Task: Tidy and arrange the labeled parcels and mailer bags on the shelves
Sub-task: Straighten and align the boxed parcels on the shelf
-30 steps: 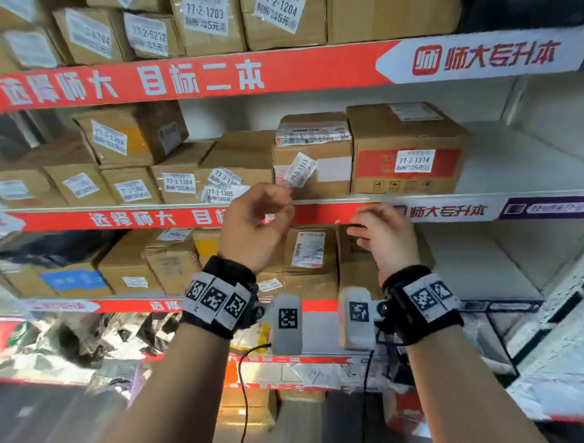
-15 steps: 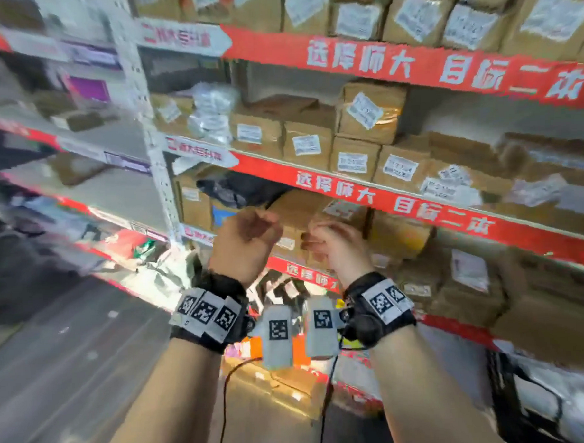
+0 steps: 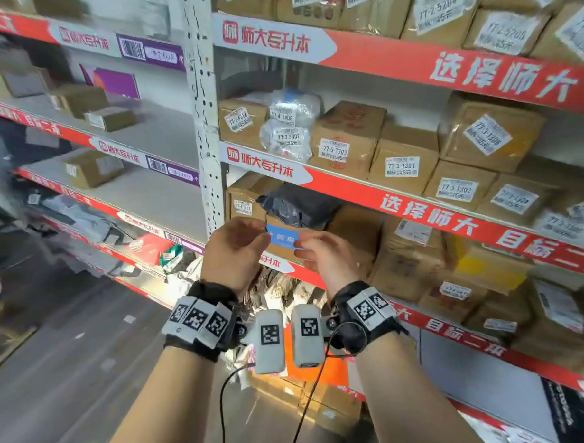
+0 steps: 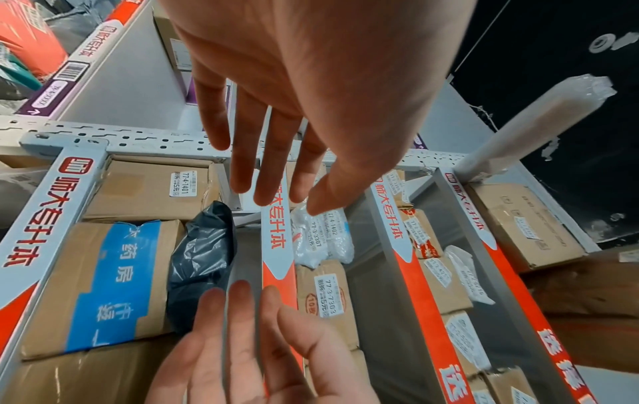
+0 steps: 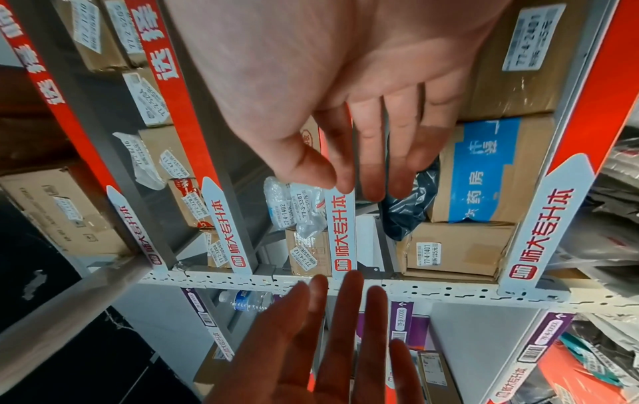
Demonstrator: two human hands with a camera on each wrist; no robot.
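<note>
Here the shelves run left to right, their red edge strips jutting near, with bare shelf boards to the far left. A cardboard box with blue tape sits beside a dark mailer bag. Left hand and right hand hover before it, fingers straight, holding nothing.

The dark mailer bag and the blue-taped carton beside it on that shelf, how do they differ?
The dark mailer bag is soft, crumpled plastic; the blue-taped carton is rigid brown cardboard. The bag shows no label; the carton bears a wide blue tape band with white characters. Both sit side by side on one shelf, touching.
</note>
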